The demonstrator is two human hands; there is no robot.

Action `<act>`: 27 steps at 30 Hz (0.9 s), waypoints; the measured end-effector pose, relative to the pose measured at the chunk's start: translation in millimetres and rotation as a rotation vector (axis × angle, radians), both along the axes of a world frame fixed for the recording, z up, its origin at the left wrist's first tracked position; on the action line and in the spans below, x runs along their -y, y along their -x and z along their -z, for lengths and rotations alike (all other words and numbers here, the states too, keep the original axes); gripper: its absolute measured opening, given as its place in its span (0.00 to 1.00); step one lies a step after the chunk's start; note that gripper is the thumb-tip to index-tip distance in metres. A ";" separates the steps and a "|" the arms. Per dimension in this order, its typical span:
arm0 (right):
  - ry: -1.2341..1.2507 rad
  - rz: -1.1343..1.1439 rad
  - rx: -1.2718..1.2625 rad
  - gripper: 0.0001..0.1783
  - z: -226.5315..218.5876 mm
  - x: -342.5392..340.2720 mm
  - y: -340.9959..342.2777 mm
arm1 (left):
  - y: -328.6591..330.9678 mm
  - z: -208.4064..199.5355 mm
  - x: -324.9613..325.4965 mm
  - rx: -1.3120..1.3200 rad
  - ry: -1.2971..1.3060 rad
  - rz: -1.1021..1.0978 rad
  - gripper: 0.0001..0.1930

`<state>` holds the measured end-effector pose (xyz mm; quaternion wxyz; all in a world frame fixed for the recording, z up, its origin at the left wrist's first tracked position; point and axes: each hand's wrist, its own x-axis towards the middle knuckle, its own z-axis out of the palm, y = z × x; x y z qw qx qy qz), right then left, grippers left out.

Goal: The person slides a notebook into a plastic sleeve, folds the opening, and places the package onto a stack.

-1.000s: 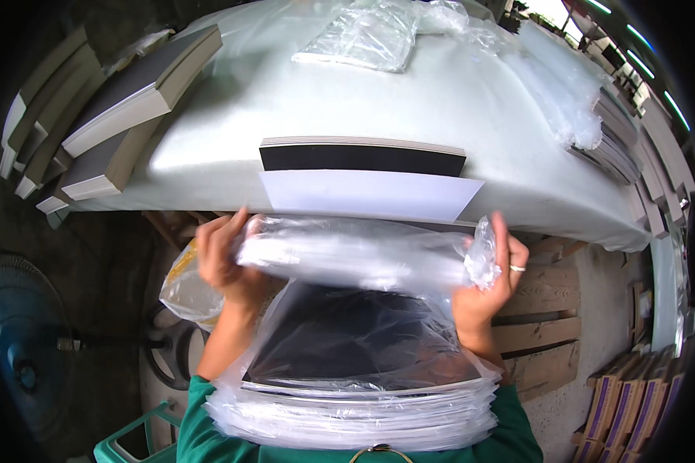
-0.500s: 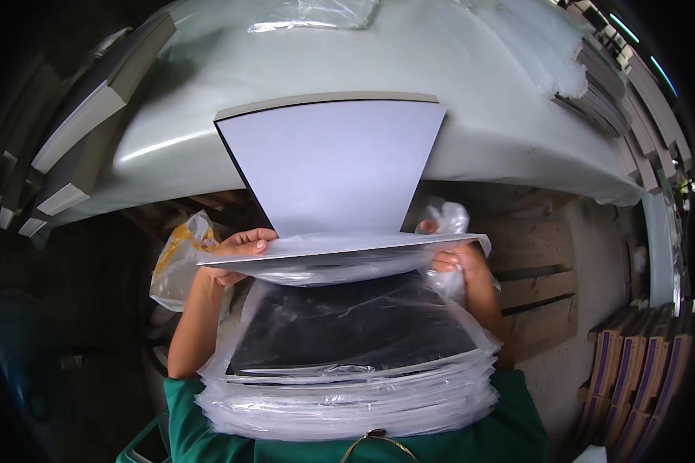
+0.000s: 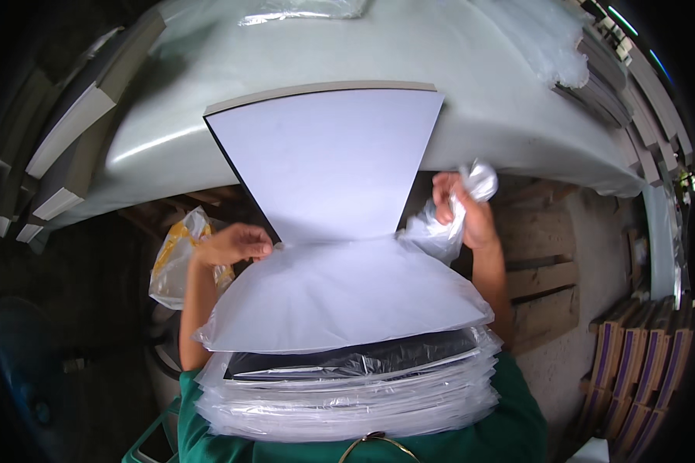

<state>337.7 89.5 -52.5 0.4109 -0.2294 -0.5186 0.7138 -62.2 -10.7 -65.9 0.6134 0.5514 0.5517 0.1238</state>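
Fingertips [image 3: 266, 249] of my left hand [image 3: 233, 245], left of centre, curl together at the upper left corner of a bagged white sheet [image 3: 347, 297]; whether pinching, I cannot tell. The sheet lies mid-frame, between and below my hands, long axis crosswise, left hand nearer. My right hand [image 3: 466, 212], right of centre, clamps bunched plastic [image 3: 481, 180].
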 end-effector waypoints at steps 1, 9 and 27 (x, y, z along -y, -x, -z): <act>-0.027 -0.137 -0.079 0.28 -31.7 8.8 17.5 | -16.4 -42.4 -4.1 0.196 0.018 0.028 0.16; -0.168 -0.370 -0.261 0.37 -135.1 24.8 108.7 | -140.3 -101.6 -18.2 0.163 -1.025 0.181 0.08; 0.290 -0.142 -0.202 0.15 -85.4 29.7 112.3 | -143.5 -102.7 -10.9 0.102 -1.093 -0.626 0.12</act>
